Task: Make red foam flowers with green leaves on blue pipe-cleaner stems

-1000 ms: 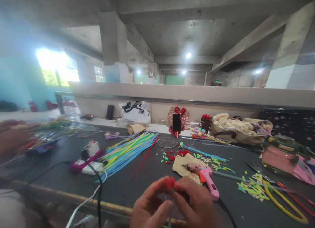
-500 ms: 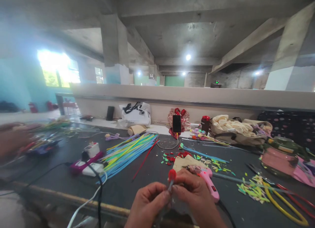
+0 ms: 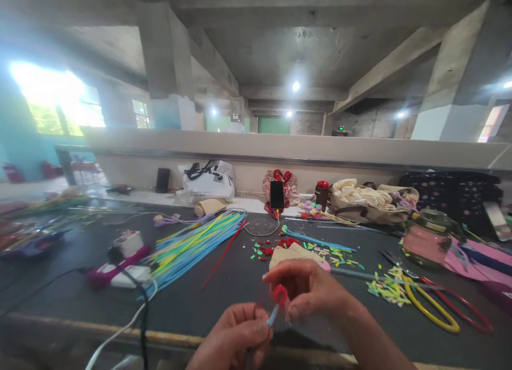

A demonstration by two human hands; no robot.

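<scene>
Low in the centre, my left hand (image 3: 236,335) pinches a pale blue stem (image 3: 273,315) topped by a small red curled piece (image 3: 279,294). My right hand (image 3: 314,290) is just right of the red piece, its fingers curved and apart; whether a fingertip touches the piece is unclear. Behind my right hand lies a beige cloth (image 3: 292,254), and a bit of the pink glue gun (image 3: 325,265) shows beside it, mostly hidden. Red and green snippets (image 3: 264,250) are scattered around the cloth.
Colourful pipe cleaners (image 3: 196,247) and a power strip (image 3: 120,268) lie to the left, with cables over the front edge. Scissors with yellow and red handles (image 3: 430,306), yellow-green pieces (image 3: 388,287) and a green-lidded jar (image 3: 427,236) are on the right. A phone (image 3: 277,194) stands behind.
My right hand has come off the stem, opened and risen over the glue gun, covering most of it. The red piece sits slightly lower. The view has turned a little to the right.
</scene>
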